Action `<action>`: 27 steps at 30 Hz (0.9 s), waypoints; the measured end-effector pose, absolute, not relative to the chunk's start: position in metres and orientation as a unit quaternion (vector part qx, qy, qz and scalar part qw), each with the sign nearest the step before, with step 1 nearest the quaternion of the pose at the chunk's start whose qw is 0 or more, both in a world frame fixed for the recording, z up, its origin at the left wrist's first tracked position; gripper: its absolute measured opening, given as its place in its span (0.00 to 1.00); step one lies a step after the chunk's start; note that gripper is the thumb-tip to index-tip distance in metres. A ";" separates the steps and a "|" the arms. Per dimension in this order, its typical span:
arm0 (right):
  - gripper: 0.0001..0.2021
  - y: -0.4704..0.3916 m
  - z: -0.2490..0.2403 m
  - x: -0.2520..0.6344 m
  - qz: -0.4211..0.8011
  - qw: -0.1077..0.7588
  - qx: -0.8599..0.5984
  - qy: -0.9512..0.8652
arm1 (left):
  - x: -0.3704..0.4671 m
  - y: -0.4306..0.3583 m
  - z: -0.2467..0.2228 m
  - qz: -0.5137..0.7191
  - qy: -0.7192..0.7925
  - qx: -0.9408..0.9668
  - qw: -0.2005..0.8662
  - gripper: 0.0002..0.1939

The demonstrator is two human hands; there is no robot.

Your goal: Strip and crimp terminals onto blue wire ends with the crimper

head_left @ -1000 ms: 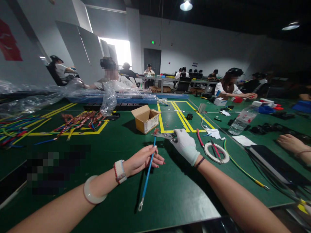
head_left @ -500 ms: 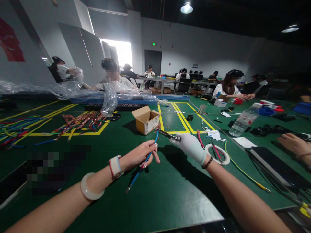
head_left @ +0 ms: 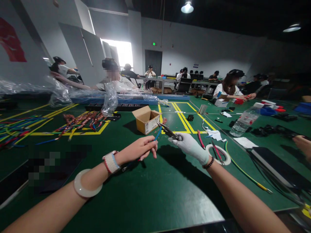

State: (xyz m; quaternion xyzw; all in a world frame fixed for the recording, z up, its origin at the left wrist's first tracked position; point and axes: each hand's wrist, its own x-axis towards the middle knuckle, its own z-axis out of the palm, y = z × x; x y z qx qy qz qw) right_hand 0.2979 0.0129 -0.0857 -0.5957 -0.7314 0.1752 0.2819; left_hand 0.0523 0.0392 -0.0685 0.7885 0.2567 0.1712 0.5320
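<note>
Bare, my left hand (head_left: 143, 147) is closed around a short blue cable (head_left: 158, 133), whose upper end sticks out above the fingers. The cable's lower part is mostly hidden under the hand. My right hand (head_left: 190, 147), in a white glove, grips dark-handled pliers (head_left: 167, 131). The tips of the pliers are at the cable's upper end; whether the jaws are closed on it I cannot tell. Just behind both tips stands an open cardboard box (head_left: 147, 123), with small copper-coloured scraps beside it.
Coloured cables (head_left: 14, 131) and copper-ended leads (head_left: 82, 121) lie at left. On the right are a tape roll (head_left: 227, 158), a green-yellow cable (head_left: 243, 174), a water bottle (head_left: 246, 119) and a black device (head_left: 279, 165). A co-worker's hand (head_left: 302, 144) is at the right edge.
My left hand has turned, and the blue cable's lower end has swung up beneath it. The pliers have tilted more steeply at the cable's top. The co-worker's hand has drawn back rightward.
</note>
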 end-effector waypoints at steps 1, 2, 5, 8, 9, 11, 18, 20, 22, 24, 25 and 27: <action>0.16 0.015 -0.088 0.300 0.138 0.295 -0.601 -0.730 | 0.053 0.039 -0.069 0.176 0.253 0.785 0.538 0.18; 0.15 0.017 -0.091 0.302 0.103 0.303 -0.604 -0.730 | 0.054 0.039 -0.069 0.179 0.249 0.782 0.543 0.19; 0.12 0.025 -0.103 0.313 0.028 0.323 -0.594 -0.737 | 0.054 0.039 -0.068 0.181 0.254 0.769 0.558 0.19; 0.15 0.032 -0.116 0.323 0.010 0.349 -0.574 -0.740 | 0.054 0.040 -0.069 0.191 0.278 0.751 0.567 0.18; 0.16 0.033 -0.119 0.325 0.007 0.355 -0.572 -0.740 | 0.054 0.041 -0.070 0.199 0.287 0.746 0.567 0.17; 0.18 0.035 -0.123 0.329 -0.003 0.357 -0.581 -0.732 | 0.054 0.042 -0.071 0.215 0.303 0.740 0.560 0.16; 0.16 0.032 -0.121 0.328 -0.022 0.306 -0.674 -0.672 | 0.055 0.042 -0.072 0.247 0.325 0.725 0.554 0.15; 0.18 0.031 -0.120 0.326 -0.011 0.302 -0.675 -0.673 | 0.056 0.041 -0.073 0.252 0.321 0.718 0.564 0.15; 0.19 0.032 -0.121 0.324 0.006 0.308 -0.663 -0.682 | 0.056 0.041 -0.074 0.255 0.318 0.710 0.575 0.15; 0.18 0.033 -0.124 0.323 0.027 0.323 -0.644 -0.693 | 0.056 0.041 -0.074 0.259 0.317 0.701 0.584 0.15; 0.17 0.034 -0.125 0.324 0.037 0.332 -0.633 -0.698 | 0.056 0.040 -0.074 0.261 0.319 0.697 0.587 0.15; 0.18 0.036 -0.128 0.324 0.051 0.346 -0.615 -0.707 | 0.055 0.041 -0.073 0.269 0.326 0.689 0.589 0.14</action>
